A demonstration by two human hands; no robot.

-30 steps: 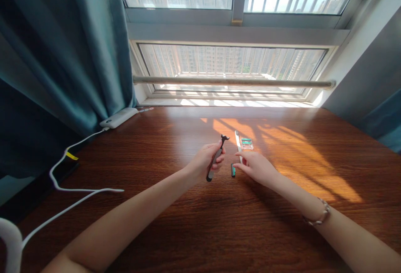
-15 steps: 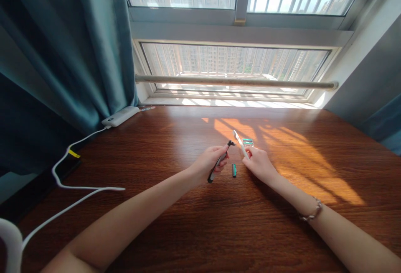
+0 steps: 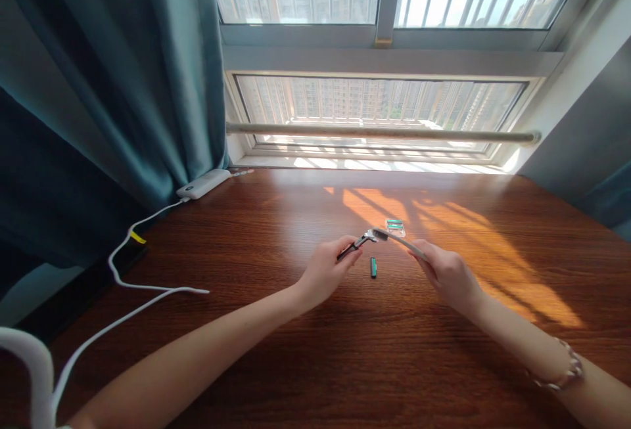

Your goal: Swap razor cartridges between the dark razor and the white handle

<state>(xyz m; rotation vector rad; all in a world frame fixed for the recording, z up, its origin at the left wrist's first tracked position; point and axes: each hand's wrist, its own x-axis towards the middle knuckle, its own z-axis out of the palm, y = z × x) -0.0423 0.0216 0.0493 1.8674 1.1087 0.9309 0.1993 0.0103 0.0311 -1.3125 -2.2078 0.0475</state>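
My left hand is closed around a black and silver razor handle, its head end pointing up and to the right. My right hand grips a white toothbrush by the handle. The dark bristles of the brush meet the razor's head end, where no blade cartridge shows. Just below, a green and black razor cartridge lies on the table. Behind the brush sits a small clear case with green cartridges in it.
The brown wooden table runs up to a window with a metal rail. At the left, a white power strip lies by the blue curtain, and a white cable loops over the table.
My right hand has moved right and turned the toothbrush leftward, so its bristles now meet the razor head. The razor handle has tilted flatter and come toward the brush. The view shifted slightly.
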